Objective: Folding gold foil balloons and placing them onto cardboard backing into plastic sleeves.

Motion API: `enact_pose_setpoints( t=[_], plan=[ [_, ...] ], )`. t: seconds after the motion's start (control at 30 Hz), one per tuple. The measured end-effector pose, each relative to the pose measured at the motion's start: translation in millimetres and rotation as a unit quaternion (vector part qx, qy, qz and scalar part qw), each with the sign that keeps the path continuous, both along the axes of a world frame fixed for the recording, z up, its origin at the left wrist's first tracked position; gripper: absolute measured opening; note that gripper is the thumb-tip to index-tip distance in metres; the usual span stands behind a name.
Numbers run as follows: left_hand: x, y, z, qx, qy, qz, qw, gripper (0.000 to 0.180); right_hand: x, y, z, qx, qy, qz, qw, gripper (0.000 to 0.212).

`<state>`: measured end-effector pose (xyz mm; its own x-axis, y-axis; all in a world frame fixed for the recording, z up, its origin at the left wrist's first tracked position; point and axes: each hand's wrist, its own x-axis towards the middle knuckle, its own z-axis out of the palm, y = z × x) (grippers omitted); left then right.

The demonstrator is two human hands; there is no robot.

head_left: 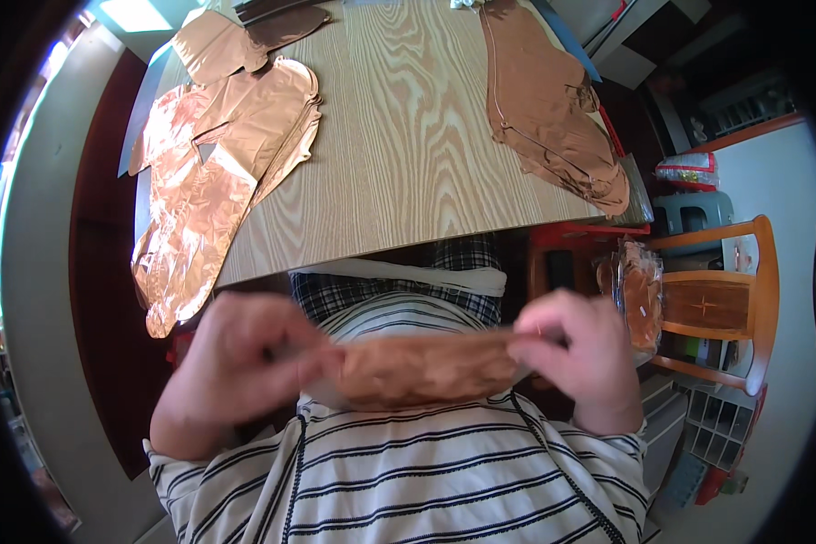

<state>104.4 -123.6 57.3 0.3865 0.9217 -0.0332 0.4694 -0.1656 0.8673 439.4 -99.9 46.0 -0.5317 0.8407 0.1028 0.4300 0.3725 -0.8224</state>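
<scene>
Head view: a copper-coloured foil piece (426, 376) spans the space between the two hands, before the striped shirt (426, 462) and on the wearer's side of the table (381, 136). The left hand (249, 363), somewhat blurred, pinches the left end of the foil; the right hand (580, 349) grips the opposite end between thumb and fingers. On the seat of a wooden chair (757, 304) at right, a clear plastic bag (639, 299) contains further copper-coloured material. Below the chair stands a grey compartmented rack (721, 426); the contents of its cells are too small to tell. Near edge of the table: a gap separates it from the held foil. Left foil stack (236, 136): lies along the left side, its tapered end reaching past the near corner. Right foil stack (544, 91): follows the right side to the other near corner. Between the stacks, a broad strip of bare wood grain runs from far to near.
</scene>
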Motion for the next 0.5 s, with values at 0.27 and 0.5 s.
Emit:
enact_pose_setpoints(
  t=[0.27,0.5],
  plan=[
    [0,100,-90,0.136,0.271,0.139,0.943,0.032,-23,146,-106,-0.326,0.044,-0.021,0.944,0.025],
    [57,121,-131,0.340,0.180,-0.023,0.923,0.056,-39,179,-115,-0.161,-0.060,-0.058,0.984,0.043]
  ],
)
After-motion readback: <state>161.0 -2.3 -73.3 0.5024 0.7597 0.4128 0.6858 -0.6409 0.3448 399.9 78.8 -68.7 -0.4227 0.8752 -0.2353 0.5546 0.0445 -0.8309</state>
